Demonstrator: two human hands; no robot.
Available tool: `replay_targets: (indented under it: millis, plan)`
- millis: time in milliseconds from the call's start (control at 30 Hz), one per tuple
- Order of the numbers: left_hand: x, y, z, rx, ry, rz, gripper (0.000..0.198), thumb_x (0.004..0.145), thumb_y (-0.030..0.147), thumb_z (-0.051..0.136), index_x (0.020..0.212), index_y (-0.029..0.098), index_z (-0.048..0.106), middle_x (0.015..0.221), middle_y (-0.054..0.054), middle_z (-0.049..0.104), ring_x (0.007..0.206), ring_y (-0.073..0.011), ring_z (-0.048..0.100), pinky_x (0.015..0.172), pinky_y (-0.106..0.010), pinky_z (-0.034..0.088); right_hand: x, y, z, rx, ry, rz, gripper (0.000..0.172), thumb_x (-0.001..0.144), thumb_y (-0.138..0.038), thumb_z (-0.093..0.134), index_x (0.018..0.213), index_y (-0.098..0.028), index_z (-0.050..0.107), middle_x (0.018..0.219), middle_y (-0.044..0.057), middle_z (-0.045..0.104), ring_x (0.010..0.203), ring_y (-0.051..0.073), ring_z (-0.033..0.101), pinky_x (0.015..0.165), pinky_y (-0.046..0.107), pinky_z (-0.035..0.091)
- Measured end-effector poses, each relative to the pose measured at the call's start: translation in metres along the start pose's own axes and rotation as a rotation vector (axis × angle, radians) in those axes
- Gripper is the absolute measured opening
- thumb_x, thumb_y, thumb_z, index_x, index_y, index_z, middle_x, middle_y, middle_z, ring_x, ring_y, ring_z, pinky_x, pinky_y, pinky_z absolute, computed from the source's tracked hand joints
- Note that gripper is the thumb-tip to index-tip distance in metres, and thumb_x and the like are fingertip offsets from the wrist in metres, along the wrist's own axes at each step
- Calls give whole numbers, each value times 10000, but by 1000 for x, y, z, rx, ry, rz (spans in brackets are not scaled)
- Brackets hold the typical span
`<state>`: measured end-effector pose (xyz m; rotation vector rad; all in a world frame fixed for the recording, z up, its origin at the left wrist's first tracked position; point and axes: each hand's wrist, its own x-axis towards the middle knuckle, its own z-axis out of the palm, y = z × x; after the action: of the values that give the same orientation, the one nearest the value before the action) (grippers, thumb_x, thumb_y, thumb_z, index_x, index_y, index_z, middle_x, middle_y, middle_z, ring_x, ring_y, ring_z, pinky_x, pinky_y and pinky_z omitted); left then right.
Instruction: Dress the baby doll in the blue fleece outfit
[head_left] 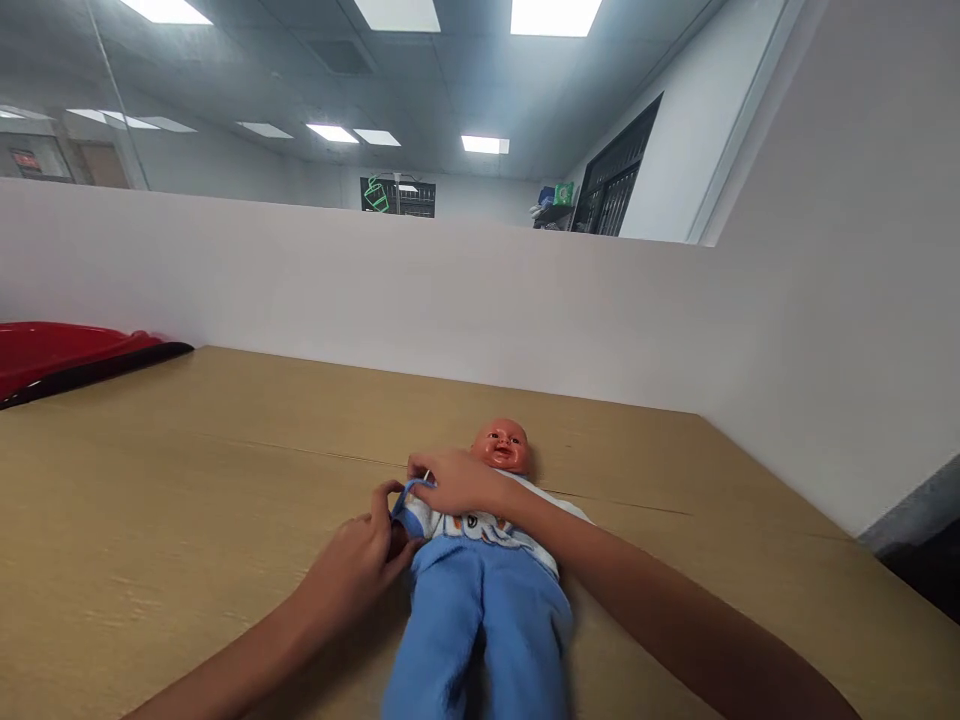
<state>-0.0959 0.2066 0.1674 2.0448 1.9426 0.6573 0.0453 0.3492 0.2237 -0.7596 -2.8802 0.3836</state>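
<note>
A baby doll (503, 447) lies on its back on the wooden table, head away from me. It wears a white printed shirt (491, 528) with blue trim and blue trousers (480, 620). My left hand (364, 548) is at the doll's arm on the left, its fingers closed around the blue sleeve cuff (409, 522). Reaching across the doll's chest, my right hand (456, 482) pinches the upper part of the same sleeve, where a strip of blue trim stands up. The doll's own hand is mostly hidden by my left fingers.
The wooden table (187, 480) spreads around the doll and meets a white wall (450, 290) at the back and right. A red plastic tub-like object (67, 350) with a black edge sits at the far left. Above the low wall is a window pane.
</note>
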Motion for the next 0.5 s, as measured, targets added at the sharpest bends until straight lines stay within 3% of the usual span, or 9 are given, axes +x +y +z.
replay_targets:
  millis: [167,233,367,500]
  plan:
    - [-3,9,1,325,82,143,402,997,185,430,1388,131,505,1191,-222,752,973,-376,767,867,-491,538,7,-1,1,-83,97,225,210,943,-269,560,1081,-161,676,1119,147,780,990,261,700,731,319,427]
    - [-4,10,0,355,115,182,408,972,165,471,1373,136,540,1194,-206,752,1011,-375,742,889,-501,546,8,0,1,-117,107,278,250,952,-255,533,1123,-135,671,1140,186,774,1007,288,712,748,338,438]
    - [-8,-4,-10,220,196,219,346,929,212,565,1273,195,590,1068,-131,755,981,-335,709,863,-440,544,5,13,-5,-157,102,360,291,968,-214,511,1205,-117,649,1132,195,779,994,292,733,737,337,450]
    - [-7,-32,-25,-47,141,51,221,941,387,568,1100,234,585,886,-36,708,804,-261,669,743,-355,480,-6,32,-18,-191,105,423,265,960,-182,522,1171,-127,674,1076,197,785,931,298,739,707,341,456]
